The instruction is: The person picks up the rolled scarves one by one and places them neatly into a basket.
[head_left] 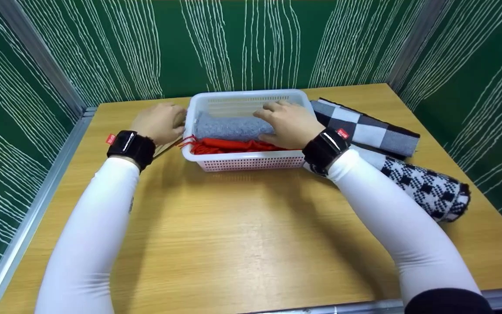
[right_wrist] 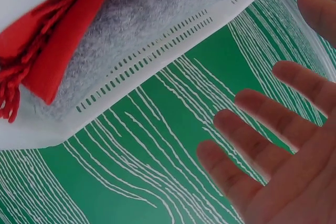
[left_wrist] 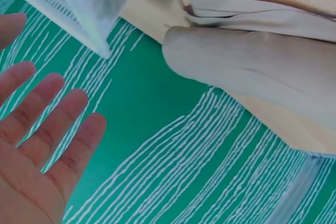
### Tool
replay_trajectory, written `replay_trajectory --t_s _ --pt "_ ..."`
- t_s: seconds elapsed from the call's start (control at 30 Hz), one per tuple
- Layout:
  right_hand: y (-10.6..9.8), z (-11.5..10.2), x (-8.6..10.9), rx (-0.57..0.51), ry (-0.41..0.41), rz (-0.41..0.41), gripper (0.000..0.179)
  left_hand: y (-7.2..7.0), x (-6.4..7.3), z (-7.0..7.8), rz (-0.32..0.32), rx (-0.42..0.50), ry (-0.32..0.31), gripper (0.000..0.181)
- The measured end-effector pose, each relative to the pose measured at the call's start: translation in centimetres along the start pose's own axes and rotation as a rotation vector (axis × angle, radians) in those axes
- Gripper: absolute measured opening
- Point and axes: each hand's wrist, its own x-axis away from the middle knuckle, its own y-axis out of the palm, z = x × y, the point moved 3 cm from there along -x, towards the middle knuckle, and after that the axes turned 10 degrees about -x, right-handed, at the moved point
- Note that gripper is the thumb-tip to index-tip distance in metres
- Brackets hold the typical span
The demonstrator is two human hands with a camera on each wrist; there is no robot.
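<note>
1. A white plastic basket with slotted walls sits toward the far side of a wood-grain table, between a person's two hands.
2. Inside, a fuzzy, mottled grey cloth lies as a thick bundle along the basket, behind a bright red cloth whose fringe strays over the left rim.
3. The left hand, its fingers extended and spread, holds nothing just beside the basket's left end.
4. The right hand is over the basket's right part, fingers likewise spread wide and gripping nothing; whether it touches the cloth, one cannot tell.
5. Only the head view takes in the folded checked cloth and the black-and-white patterned roll to the basket's right.
6. The left wrist view reveals a beige cloth in smooth folds, mostly hidden by the left hand and wrist from above.
7. The right wrist view brings out the grey cloth's hairy surface and the red cloth's twisted tassels.
</note>
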Motion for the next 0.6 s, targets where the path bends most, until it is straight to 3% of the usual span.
replay_trajectory --t_s 0.17,0.4,0.6 --pt "0.5 -0.5 0.5 0.019 -0.01 0.011 0.063 1.1 0.2 -0.5 0.008 0.013 0.003 0.028" --pt "1.0 -1.3 1.0 0.017 -0.014 0.022 0.063 2.6 0.7 -1.6 -0.023 0.057 -0.024 0.048" --pt "1.0 -1.7 1.5 0.005 -0.049 0.052 0.062 2.9 1.5 -3.1 -0.064 0.039 -0.096 0.058"
